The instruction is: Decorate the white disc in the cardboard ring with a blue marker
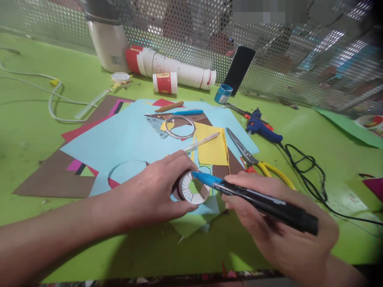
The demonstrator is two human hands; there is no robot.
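Note:
My left hand [158, 185] is closed around a small white ring-shaped piece [187, 194], thumb below and fingers above. Dark lines divide its face into sections, and some of these carry small blue dots; green shows through its centre. In my right hand [278, 215] is a marker [266, 200] with a black barrel and a blue-smeared front end. Its tip meets the upper part of the ring's face, though I cannot tell whether it presses on it. Beneath both hands lie light blue paper [98, 139] and yellow paper [212, 147].
Scissors [243, 149] and a blue glue gun [261, 126] with a black cord lie right. A tape roll [167, 133], white pencil [203, 142] and set square [158, 125] lie ahead. Behind are stacked paper cups [179, 69], a blue jar [223, 94] and a phone [239, 69].

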